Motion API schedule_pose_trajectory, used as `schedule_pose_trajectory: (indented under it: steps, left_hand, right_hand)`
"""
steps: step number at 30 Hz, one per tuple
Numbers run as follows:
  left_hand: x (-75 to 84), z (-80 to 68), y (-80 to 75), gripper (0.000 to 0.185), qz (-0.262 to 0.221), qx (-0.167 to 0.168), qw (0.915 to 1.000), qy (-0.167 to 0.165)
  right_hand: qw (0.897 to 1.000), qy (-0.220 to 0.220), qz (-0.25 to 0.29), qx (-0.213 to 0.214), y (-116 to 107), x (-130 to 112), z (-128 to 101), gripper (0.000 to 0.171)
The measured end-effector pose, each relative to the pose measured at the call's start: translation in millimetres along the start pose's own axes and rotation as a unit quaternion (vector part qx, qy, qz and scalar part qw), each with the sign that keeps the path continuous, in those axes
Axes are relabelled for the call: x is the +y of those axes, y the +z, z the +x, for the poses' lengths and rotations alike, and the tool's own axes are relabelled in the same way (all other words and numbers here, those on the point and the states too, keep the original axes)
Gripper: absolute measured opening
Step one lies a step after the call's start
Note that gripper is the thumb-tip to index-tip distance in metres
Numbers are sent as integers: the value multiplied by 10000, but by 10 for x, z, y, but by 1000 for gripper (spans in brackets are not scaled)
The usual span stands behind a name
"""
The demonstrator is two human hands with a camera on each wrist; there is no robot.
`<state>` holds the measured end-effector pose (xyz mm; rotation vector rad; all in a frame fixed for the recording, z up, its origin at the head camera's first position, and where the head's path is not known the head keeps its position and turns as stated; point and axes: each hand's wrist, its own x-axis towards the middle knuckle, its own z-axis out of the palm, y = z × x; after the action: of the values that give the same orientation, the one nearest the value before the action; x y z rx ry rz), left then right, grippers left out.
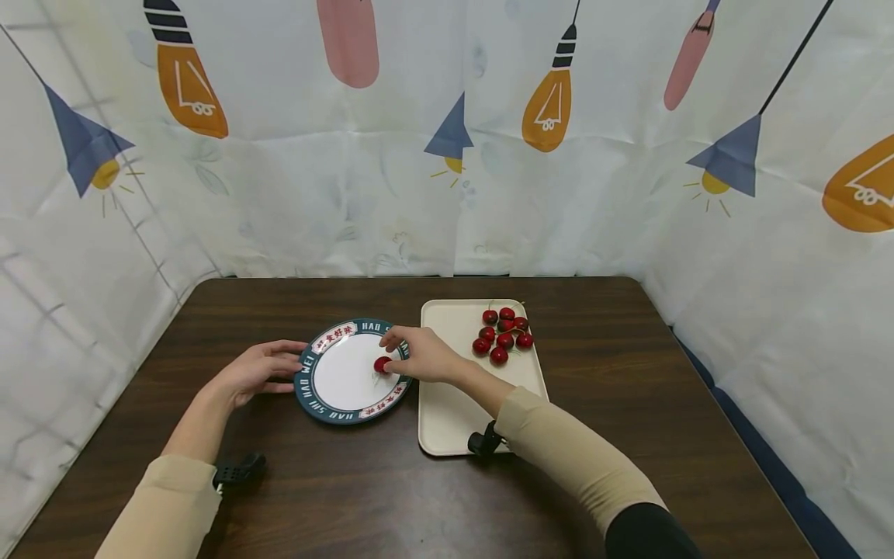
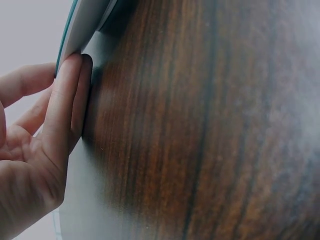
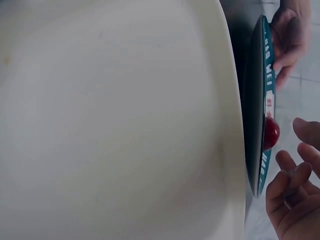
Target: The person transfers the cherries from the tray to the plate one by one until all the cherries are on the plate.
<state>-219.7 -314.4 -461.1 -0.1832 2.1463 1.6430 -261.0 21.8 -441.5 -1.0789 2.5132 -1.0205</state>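
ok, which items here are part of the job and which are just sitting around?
In use: plate, steadied by left hand; single cherry on it, under right hand; cherry pile; tray.
Idle: table; patterned curtain.

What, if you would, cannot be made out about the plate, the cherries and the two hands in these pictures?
- Head view: whether the right hand touches the cherry on the plate; its fingers cover the spot.
- Head view: the exact number of cherries on the tray; they overlap and are small.
- Left wrist view: the plate shows only edge-on, its face hidden; the left hand is cut off by the frame edge.
- Right wrist view: the tray is blurred and fills the frame.
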Motion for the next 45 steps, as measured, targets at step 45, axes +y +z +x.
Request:
schedule_pose_trajectory:
  steps: [45]
  left_hand:
    - [-2, -24, 5, 56, -62, -21, 9999, 118]
  right_hand:
    - [9934, 618, 193, 943, -841, 570, -979, 33]
